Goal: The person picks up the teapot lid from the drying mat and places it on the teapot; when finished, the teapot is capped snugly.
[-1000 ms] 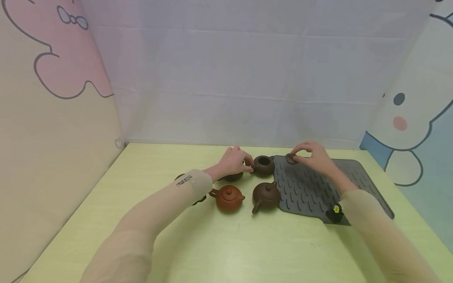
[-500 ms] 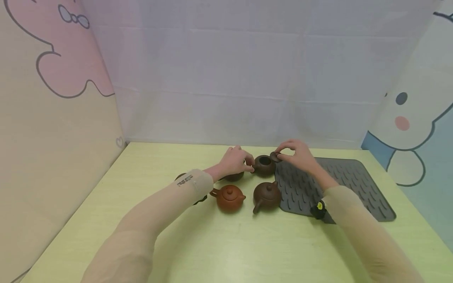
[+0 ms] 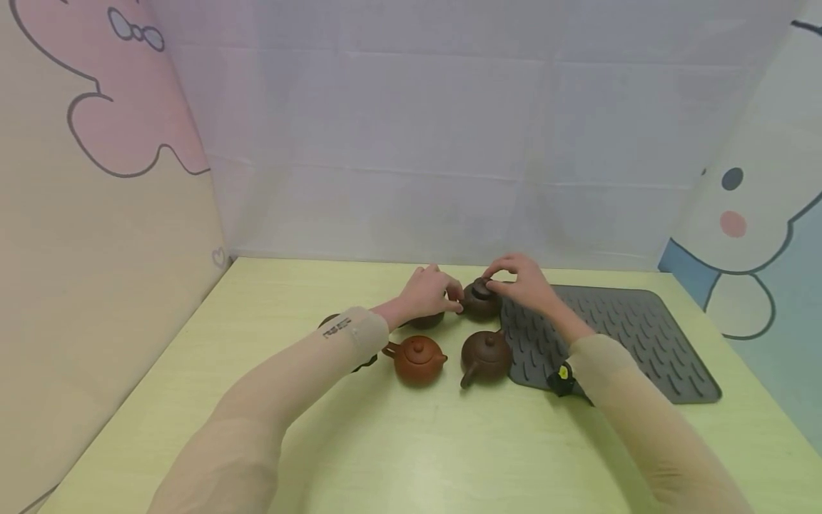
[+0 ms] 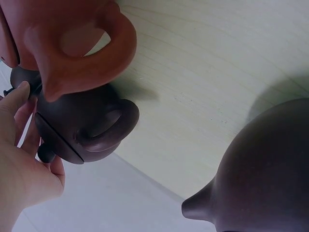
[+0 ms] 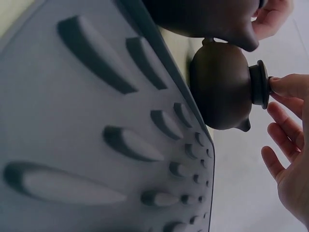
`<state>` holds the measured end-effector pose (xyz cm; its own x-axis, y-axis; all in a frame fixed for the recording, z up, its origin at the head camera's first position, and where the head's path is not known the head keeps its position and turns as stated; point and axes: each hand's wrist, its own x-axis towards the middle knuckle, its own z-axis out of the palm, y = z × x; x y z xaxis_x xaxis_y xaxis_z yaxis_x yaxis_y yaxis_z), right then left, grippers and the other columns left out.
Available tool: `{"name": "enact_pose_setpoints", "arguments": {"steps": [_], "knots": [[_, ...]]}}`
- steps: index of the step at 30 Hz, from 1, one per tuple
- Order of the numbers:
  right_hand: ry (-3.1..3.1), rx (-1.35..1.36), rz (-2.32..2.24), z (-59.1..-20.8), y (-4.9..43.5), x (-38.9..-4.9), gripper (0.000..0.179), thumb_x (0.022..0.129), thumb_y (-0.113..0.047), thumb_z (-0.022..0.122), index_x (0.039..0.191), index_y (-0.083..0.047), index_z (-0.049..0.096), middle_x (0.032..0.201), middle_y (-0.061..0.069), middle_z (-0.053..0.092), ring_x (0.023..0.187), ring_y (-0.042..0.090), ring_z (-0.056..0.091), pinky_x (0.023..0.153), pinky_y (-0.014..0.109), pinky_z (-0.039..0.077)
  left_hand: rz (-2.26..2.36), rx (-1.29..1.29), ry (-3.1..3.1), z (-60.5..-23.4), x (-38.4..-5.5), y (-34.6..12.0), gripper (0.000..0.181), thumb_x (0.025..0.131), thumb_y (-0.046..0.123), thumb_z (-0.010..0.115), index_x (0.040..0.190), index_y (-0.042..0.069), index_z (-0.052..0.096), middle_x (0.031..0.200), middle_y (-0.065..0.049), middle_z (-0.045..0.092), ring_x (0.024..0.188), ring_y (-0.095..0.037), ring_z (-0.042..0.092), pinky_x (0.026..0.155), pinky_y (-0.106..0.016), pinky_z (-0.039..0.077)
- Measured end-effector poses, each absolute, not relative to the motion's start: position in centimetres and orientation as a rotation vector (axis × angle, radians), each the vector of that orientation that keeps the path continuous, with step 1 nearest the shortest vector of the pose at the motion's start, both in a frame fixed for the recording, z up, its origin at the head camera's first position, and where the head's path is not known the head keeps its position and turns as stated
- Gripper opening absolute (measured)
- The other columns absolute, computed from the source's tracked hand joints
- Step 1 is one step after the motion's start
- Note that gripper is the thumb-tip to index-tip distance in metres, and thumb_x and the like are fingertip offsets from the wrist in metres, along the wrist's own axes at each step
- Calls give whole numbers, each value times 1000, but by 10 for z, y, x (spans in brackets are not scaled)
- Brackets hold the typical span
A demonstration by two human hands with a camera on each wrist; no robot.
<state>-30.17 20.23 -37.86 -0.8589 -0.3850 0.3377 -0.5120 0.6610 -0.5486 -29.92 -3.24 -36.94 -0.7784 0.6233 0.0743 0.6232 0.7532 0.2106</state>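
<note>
At the back of the table my left hand (image 3: pixel 424 293) pinches the handle of a small dark brown teapot (image 3: pixel 483 308) between thumb and finger. My right hand (image 3: pixel 525 285) pinches the knob of this teapot's lid (image 5: pixel 259 84). The lid is at the pot's mouth, with its dark inner collar showing below the flange in the right wrist view. Under my left hand sits another dark lidded teapot (image 4: pixel 82 125), partly hidden by the hand in the head view. In front stand a reddish-brown teapot (image 3: pixel 418 362) and a dark brown teapot (image 3: pixel 486 357), both with lids on.
A grey ridged mat (image 3: pixel 610 335) lies on the right of the pale yellow-green table (image 3: pixel 411 457), its left edge close beside the dark teapots. One more dark teapot (image 4: pixel 270 169) stands to the left, mostly hidden behind my left sleeve in the head view. A white curtain hangs behind.
My right hand has carried the lid leftward from over the mat to the mouth of the dark teapot. The left hand has stayed at the handle.
</note>
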Motion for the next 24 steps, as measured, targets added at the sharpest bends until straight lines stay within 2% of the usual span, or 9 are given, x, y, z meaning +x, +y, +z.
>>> {"name": "enact_pose_setpoints", "arguments": {"steps": [12,24], "knots": [[-2717,735,941,-385,197,-302,16,91,-16,70,105,-12,75,116,13,67,115,33,54,99,56,45,358,1045,2940,-368,-297,-32,16,89,37,72,102,28,75,96,9,73,96,-18,51,85,-38,37],[-2750,709,938,-386,196,-301,18,92,-16,68,108,-10,74,118,15,66,116,35,56,100,59,45,356,1053,2944,-371,-300,-32,17,90,39,71,103,29,75,96,10,73,97,-18,52,86,-38,39]]}}
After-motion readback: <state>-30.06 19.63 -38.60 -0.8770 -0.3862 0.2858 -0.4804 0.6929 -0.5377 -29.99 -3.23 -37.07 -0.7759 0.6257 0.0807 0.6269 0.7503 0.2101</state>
